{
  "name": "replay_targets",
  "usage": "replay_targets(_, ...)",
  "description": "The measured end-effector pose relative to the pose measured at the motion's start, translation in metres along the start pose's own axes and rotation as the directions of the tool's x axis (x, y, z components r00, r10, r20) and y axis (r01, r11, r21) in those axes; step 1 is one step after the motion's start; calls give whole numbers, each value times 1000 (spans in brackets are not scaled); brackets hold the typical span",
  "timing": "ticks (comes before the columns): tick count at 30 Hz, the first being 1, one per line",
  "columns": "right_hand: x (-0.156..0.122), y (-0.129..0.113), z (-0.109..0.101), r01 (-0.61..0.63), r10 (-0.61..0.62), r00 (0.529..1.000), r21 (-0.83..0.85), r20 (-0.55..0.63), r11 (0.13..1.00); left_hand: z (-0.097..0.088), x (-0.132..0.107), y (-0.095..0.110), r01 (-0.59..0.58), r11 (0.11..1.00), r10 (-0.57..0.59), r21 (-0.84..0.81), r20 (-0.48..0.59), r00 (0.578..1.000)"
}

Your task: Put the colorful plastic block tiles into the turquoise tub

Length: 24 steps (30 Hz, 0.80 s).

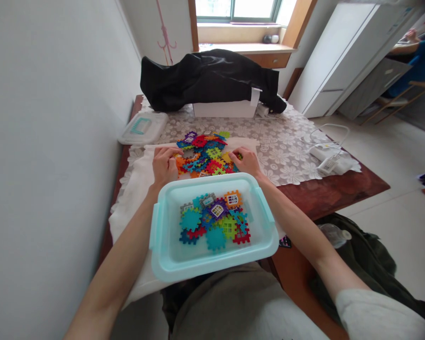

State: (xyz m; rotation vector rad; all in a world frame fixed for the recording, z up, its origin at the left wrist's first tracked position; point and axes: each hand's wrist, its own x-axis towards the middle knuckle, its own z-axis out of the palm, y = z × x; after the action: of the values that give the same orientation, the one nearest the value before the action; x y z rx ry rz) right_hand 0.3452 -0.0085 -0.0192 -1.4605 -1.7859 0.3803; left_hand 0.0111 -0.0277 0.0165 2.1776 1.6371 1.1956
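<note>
Colourful plastic interlocking building tiles (201, 153) lie in a loose heap on a white cloth. At the heap's left edge is my left hand (165, 164), its fingers curled together beside orange tiles. My right hand (247, 161) is at the right edge, fingers bent and closed near a yellow tile (226, 158). Whatever either hand holds is too small or hidden to make out. Between my forearms, close to my body, sits a pale turquoise plastic tub (265, 250). Several tiles lie inside it, among them a purple window tile (218, 210) and a turquoise tile (215, 239).
A translucent lid (145, 128) lies at the table's left, by the wall. Behind the heap, black fabric (212, 78) covers a white box (224, 110). A white device with a cable (329, 158) rests at the right. A dark green bag (354, 255) is beside me.
</note>
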Motion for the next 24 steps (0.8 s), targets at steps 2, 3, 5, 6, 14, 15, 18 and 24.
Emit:
replay_targets(2,0,0,0,-2,2,1000,4,-1,1000,0,0,-1,-12,1000,12,11,-12,1000)
replay_targets(3,0,0,1,-2,2,1000,5,-2,1000,0,0,-1,-17,1000,17,17,-15,1000)
replay_targets(5,0,0,1,-3,3,1000,6,-5,1000,0,0,-1,-27,999,28,26,-19,999)
replay_targets(6,0,0,1,-3,3,1000,5,-7,1000,-1,-1,-1,-37,999,37,27,-17,999)
replay_targets(14,0,-1,2,-2,2,1000,8,-3,1000,-8,-20,-10,-121,989,112,89,91,989)
replay_targets(15,0,-1,1,-3,3,1000,7,-3,1000,-8,-22,-11,-118,987,105,109,113,988)
replay_targets(18,0,-2,1,-10,9,1000,9,8,1000,-5,-24,-14,-109,980,77,167,188,979)
replay_targets(24,0,-4,-2,-7,6,1000,3,21,1000,-6,-27,-10,-77,947,23,312,174,985)
